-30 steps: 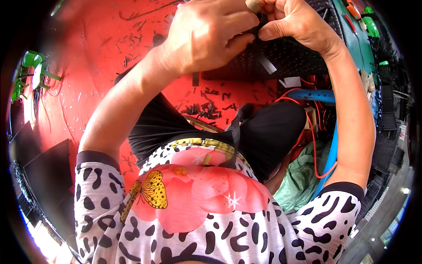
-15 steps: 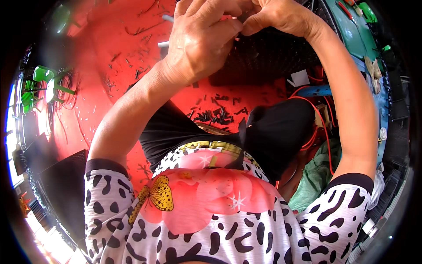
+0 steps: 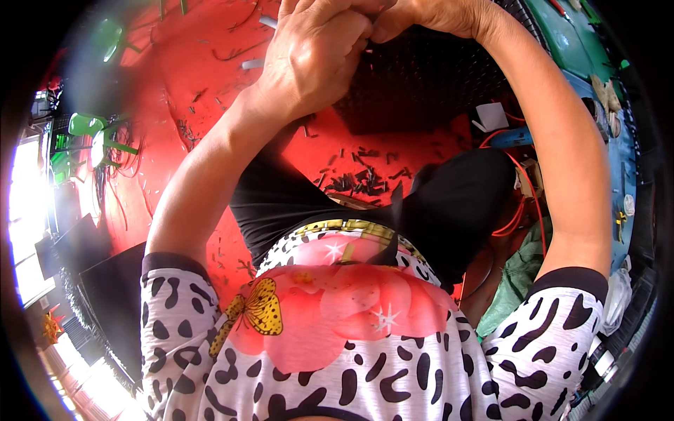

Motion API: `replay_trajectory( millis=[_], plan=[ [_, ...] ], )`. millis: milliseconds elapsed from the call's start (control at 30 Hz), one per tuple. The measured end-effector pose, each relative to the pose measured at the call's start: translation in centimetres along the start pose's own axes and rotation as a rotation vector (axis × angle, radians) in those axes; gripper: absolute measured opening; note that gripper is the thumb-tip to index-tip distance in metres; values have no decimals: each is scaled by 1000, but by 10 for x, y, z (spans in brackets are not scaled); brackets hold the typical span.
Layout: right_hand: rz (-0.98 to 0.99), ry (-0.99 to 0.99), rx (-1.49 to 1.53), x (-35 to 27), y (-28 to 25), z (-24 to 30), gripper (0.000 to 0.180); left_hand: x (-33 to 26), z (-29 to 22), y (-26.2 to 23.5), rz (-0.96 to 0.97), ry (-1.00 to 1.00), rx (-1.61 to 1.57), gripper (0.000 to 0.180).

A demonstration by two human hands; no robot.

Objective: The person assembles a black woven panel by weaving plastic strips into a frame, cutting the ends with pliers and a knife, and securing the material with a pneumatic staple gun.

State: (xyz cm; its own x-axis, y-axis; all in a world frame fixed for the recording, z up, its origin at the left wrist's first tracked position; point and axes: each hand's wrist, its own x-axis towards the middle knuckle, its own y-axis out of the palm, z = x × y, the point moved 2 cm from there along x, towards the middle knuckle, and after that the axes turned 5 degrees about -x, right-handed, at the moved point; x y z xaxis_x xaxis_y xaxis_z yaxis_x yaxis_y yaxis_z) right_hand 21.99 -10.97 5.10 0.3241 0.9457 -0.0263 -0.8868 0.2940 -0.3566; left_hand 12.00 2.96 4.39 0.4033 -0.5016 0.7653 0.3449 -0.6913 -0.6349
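Near the top edge of the view, my left hand (image 3: 316, 56) is closed, its fingers curled toward my right hand (image 3: 430, 15). The right hand's fingers bend in and meet the left ones, with the topmost parts cut off by the picture edge. Whatever the fingers pinch is hidden. Just beneath and beyond both hands is a large black woven piece (image 3: 421, 77) that looks like wickerwork. Beside the left wrist, a pale tube-like end (image 3: 253, 64) shows against the floor.
Short black scraps (image 3: 359, 181) litter the red floor (image 3: 168, 91). Green chairs (image 3: 88, 125) stand at the left. On the right are a blue-green table (image 3: 562, 42), a red hose (image 3: 535, 203), a blue tool-like object (image 3: 510, 137), a white block (image 3: 491, 116) and a green sack (image 3: 516, 281).
Both hands have shifted slightly up and left in the picture, still together. The floor and surroundings have slid a little to the right as the view moved.
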Motion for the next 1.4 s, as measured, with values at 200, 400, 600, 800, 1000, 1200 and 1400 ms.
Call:
replay_trajectory(
  millis=[200, 400, 600, 800, 1000, 1200, 1400],
  plan=[
    [46, -34, 46, -3, -2, -5, 25, 6, -4, 6, 43, -113, 0, 18],
    [85, -43, 103, -1, -4, -12, 23, 8, -6, 7, 34, -182, -61, 18],
    [56, -18, -21, 1, -5, -8, 25, 6, 3, -3, 126, -305, -259, 19],
    [40, 37, 84, 2, -4, -13, 30, -3, 1, -7, 103, -300, -228, 19],
    [8, 77, 34, 0, -2, -10, 29, 4, -11, -7, 9, -26, -92, 14],
    [-19, 18, -7, 0, -3, -8, 28, 27, 1, -28, 64, -179, -213, 15],
    [19, 43, 72, 0, -3, -11, 29, 14, -3, -15, 287, -123, -122, 17]
  ],
)
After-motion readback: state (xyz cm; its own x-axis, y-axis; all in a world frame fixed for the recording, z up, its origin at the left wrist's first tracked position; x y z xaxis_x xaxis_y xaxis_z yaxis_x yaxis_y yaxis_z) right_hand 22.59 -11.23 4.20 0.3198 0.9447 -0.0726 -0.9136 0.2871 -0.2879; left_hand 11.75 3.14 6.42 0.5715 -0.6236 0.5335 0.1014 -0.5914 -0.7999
